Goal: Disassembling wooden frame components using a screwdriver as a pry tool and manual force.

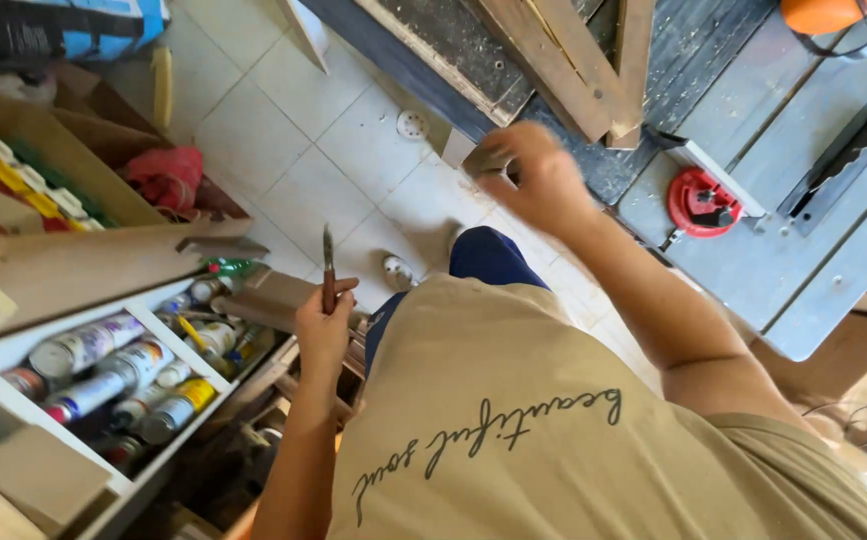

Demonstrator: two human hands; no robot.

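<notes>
Saw table (804, 250): the big grey-blue surface, just beyond and to the outside of the right hand, with a long dark slot running across it.
Tiled floor (304, 130): pale tiles ahead of both hands; the person's foot shows between them.
Shelf unit (169, 330): white, just outside the left hand and lower down, with spray cans (104, 365) lying side by side in it.
Wooden frame (554, 60): rough timber pieces on a dark board, just ahead of the right hand.
Right hand (539, 180): arm stretched forward and up, wrist bent, fingers curled round a small wood block (484, 160). The hand is blurred, so the exact grip is hard to read.
Left hand (322, 325): forearm raised from below, fist closed round the handle of a chisel (328, 262), which it holds upright, blade toward the floor tiles ahead.
Hands together or apart: well apart, each clamped on its own thing.
How far along: tool and block are both picked up. The blade is not on the wood, and I see no cut on the block, so my reading is that any shaping is not yet begun.
Red disc (702, 202): a small round part on the saw table, near the right forearm.
</notes>
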